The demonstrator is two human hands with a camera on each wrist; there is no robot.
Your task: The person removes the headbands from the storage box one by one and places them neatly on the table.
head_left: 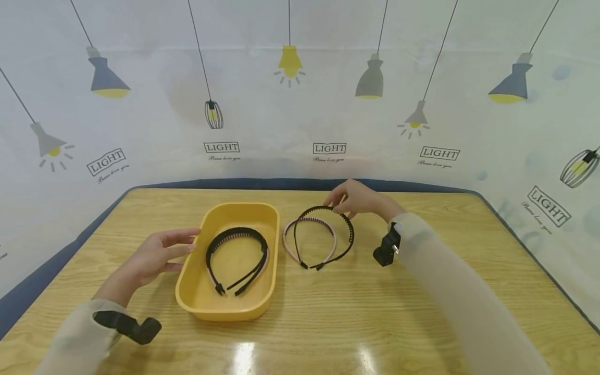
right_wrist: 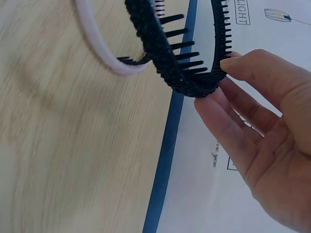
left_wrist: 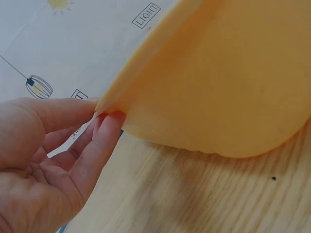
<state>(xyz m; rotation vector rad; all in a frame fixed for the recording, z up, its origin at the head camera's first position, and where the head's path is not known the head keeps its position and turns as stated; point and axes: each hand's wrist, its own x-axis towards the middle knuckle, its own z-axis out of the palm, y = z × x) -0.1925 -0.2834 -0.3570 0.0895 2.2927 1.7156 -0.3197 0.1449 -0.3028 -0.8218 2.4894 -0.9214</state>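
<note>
My left hand (head_left: 159, 255) is at the left side of a yellow plastic basin (head_left: 229, 315); in the left wrist view its thumb and fingertips pinch the rim. Inside the basin lie overlapping headbands, a black one (head_left: 241, 229) on top with a pinkish one partly hidden under it. To the right of the basin, my right hand (head_left: 356, 199) pinches the top of a black toothed headband (right_wrist: 170, 68) between thumb and fingers. A pale pink headband (head_left: 335, 245) lies on the table, overlapping the black one in the head view.
The wooden table (head_left: 328, 312) has a dark blue edge (head_left: 290, 183) at the back. Behind it hangs a pale backdrop (head_left: 262, 104) printed with lamps and the word LIGHT. Each wrist wears a black camera mount, such as the one (head_left: 386, 247) on the right.
</note>
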